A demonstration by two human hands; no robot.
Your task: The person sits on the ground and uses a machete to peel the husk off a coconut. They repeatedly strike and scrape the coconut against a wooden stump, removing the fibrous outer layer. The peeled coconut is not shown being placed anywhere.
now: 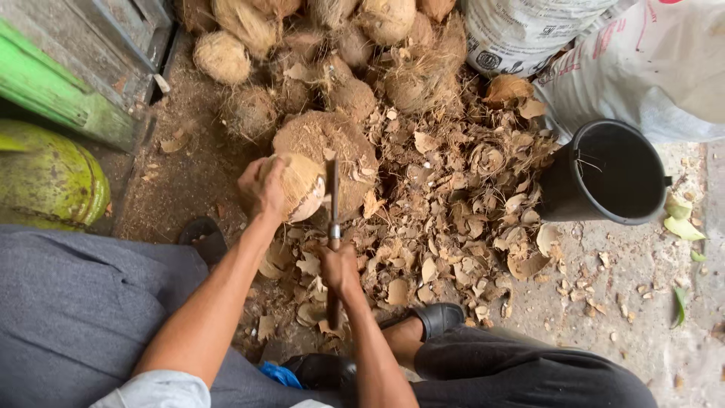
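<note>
Holding coconut (298, 185), knife (333, 219); bucket (604, 174) near

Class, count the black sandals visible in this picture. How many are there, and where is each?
3: one sandal left of the left forearm, one on the foot at right, one bottom centre. Others may be hidden.

Husked coconut (300, 185), probably half-shelled, under cleaver (333, 198)

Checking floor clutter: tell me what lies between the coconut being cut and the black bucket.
In the head view, a heap of husk scraps covers the ground between coconut and bucket.
</note>
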